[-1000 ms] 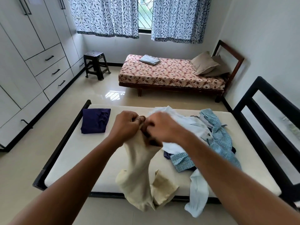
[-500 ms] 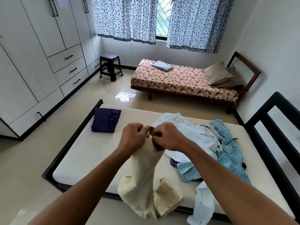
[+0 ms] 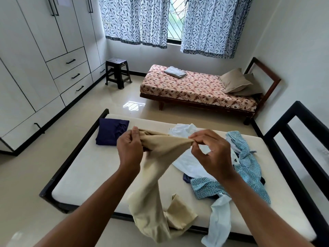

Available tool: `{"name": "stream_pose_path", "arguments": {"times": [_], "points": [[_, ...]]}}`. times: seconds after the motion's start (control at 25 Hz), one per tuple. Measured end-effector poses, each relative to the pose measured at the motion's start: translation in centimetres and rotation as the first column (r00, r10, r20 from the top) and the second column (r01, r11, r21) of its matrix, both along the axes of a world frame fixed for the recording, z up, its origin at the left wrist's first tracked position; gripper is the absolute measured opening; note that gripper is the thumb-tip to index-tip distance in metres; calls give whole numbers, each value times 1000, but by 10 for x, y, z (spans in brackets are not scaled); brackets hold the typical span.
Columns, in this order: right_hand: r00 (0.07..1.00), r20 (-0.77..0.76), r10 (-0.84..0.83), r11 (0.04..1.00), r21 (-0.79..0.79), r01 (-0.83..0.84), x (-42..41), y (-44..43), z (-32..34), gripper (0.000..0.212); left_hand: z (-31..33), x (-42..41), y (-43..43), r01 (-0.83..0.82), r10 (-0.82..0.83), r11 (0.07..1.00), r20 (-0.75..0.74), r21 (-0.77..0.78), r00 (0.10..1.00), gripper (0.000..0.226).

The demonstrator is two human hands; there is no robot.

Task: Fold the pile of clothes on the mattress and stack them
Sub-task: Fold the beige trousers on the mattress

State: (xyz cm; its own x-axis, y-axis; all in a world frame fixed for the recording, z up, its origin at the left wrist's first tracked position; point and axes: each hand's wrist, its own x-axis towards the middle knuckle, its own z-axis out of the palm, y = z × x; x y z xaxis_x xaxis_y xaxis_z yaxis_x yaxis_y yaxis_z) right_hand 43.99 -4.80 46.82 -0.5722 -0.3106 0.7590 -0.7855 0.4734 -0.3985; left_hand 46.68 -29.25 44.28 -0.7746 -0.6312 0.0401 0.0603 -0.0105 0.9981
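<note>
Beige trousers [image 3: 156,175] hang in the air over the cream mattress [image 3: 85,168]. My left hand [image 3: 129,148] grips one end of their waistband and my right hand [image 3: 211,150] pinches the other end, stretching the band between them. The legs droop past the mattress's near edge. A folded navy garment [image 3: 111,131] lies at the mattress's far left corner. To the right lies a loose pile: a white shirt [image 3: 188,161], a blue patterned shirt [image 3: 249,166] and a pale blue garment [image 3: 219,223] hanging over the near edge.
A black bed frame [image 3: 302,139] rises at the right. Across the tiled floor stands a second bed [image 3: 195,90] with a floral sheet, pillows and folded cloth. A dark stool [image 3: 116,72] and white wardrobes [image 3: 35,59] line the left wall.
My hands, which were together at the top of the trousers, have moved apart and stretched the waistband wide. The view has tilted up and shifted.
</note>
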Motion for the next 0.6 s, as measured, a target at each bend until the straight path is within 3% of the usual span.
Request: {"name": "stream_pose_path", "arguments": {"times": [0.08,0.2,0.28,0.36,0.4,0.48,0.6], "points": [[980,191,59,996,50,-69,5,2,-7,10,-2,-4,1,32,-33,999,20,32,999,45],[875,480,63,998,-51,-44,5,-8,7,26,-3,-2,11,109,-108,994,46,-13,993,43],[866,501,14,1000,-13,-9,1,-16,20,27,-5,0,16,167,-162,983,71,-73,984,42],[870,491,39,979,155,-131,1,-31,27,14,-10,-1,21,224,-214,968,93,-115,972,41],[874,486,21,935,299,-189,1,-39,25,8,-12,-2,24,246,-233,960,105,-135,967,42],[889,433,-146,760,625,-179,0,-52,14,18,-14,-1,28,271,-251,947,133,-173,959,49],[771,511,-379,546,797,-260,-5,-61,13,20,-14,0,32,308,-282,930,148,-200,948,53]]}}
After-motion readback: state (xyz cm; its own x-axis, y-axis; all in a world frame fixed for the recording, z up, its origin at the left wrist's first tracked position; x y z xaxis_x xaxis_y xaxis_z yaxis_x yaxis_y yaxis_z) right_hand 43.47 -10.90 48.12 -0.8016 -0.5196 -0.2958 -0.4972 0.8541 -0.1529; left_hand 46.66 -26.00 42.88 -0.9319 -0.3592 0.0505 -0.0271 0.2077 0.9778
